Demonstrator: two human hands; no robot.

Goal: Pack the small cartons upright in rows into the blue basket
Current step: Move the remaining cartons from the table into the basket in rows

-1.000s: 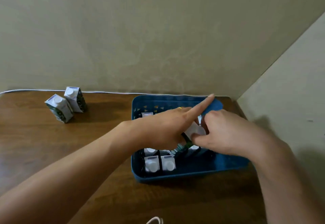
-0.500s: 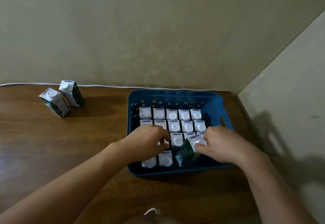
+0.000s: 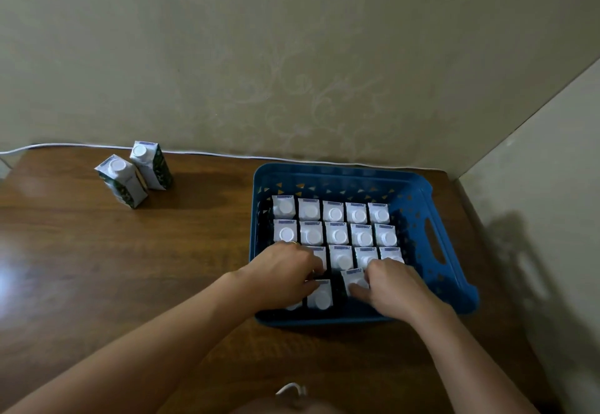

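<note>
Blue basket [image 3: 418,192] sits on the wooden table [image 3: 97,267], packed with upright white-topped cartons [image 3: 334,212]. Inside its near end, the right hand [image 3: 394,287] pinches 1 carton [image 3: 352,278]; the left hand [image 3: 285,270] curls over neighbouring cartons, grip unclear. Left of the basket stand 2 loose cartons [image 3: 134,173].

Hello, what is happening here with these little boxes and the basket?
A person is packing small cartons upright in rows into a blue basket on a wooden table. The two far rows look full. The right hand holds a carton in a near row, close to upright. The left hand rests among the near cartons; whether it grips one is hidden. Two more cartons wait on the table at the far left, outside the basket.
</note>
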